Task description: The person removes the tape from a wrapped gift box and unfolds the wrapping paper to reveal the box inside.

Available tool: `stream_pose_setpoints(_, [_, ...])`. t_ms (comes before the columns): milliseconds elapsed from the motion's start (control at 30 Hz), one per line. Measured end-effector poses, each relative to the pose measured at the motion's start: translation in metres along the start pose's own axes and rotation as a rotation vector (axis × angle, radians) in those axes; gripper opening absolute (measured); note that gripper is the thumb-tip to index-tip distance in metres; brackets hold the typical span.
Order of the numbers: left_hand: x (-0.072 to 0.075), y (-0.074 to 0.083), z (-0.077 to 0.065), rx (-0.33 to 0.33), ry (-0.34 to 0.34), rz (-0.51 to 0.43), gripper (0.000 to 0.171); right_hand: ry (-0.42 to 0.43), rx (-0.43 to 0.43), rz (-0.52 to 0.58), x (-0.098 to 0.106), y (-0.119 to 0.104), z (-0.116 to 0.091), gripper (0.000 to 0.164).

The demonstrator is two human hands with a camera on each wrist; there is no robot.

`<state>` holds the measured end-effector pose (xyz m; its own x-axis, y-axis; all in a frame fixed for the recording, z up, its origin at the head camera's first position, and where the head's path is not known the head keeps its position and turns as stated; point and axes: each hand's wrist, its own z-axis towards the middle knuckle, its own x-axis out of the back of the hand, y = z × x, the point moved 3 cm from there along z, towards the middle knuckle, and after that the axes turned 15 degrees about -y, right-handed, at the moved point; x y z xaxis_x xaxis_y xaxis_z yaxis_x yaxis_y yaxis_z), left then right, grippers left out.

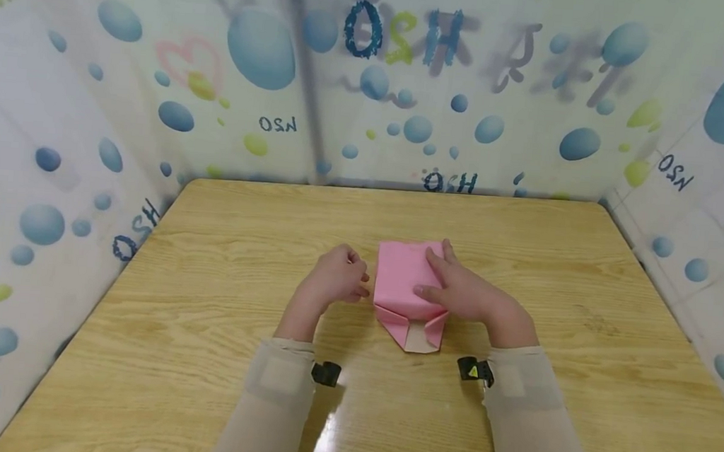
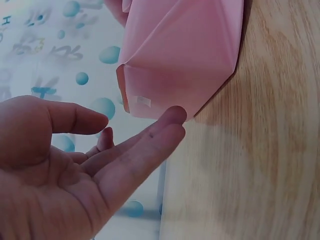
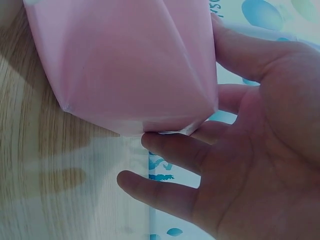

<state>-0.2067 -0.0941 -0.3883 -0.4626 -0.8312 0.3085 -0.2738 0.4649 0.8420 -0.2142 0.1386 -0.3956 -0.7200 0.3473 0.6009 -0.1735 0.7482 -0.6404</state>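
Observation:
A pink paper-wrapped box (image 1: pixel 405 275) lies on the wooden table, the paper at its near end sticking out as a folded flap (image 1: pixel 423 339) with a pale inner side. My right hand (image 1: pixel 468 291) holds the box from the right, thumb on top and other fingers around its right side. Just off the box's left side is my left hand (image 1: pixel 340 274), bent in at the wrist and holding nothing. In the left wrist view its fingertips are close to the paper flap (image 2: pixel 170 85), which bears a small whitish patch (image 2: pixel 143 101); whether they touch is unclear.
The wooden table (image 1: pixel 205 270) extends around the box on all sides. Behind it and at both sides hang white curtains (image 1: pixel 471 142) printed with blue and green drops. Black wrist cameras (image 1: pixel 327 374) sit at both sleeve cuffs.

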Motion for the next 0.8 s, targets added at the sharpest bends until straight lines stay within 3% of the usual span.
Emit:
stream_pose_setpoints(233, [0.002, 0.006, 0.004, -0.03, 0.092, 0.296, 0.033, -0.004, -0.004, 0.003, 0.001, 0.001, 0.0, 0.086])
stream_pose_setpoints(600, [-0.013, 0.016, 0.035, -0.169, 0.017, 0.402, 0.057, 0.01, 0.009, 0.019, 0.001, 0.002, -0.001, 0.086])
stream_pose_setpoints(800, [-0.021, 0.015, 0.039, -0.221, 0.011, 0.463, 0.059, 0.035, 0.0, 0.026, -0.001, 0.003, -0.003, 0.085])
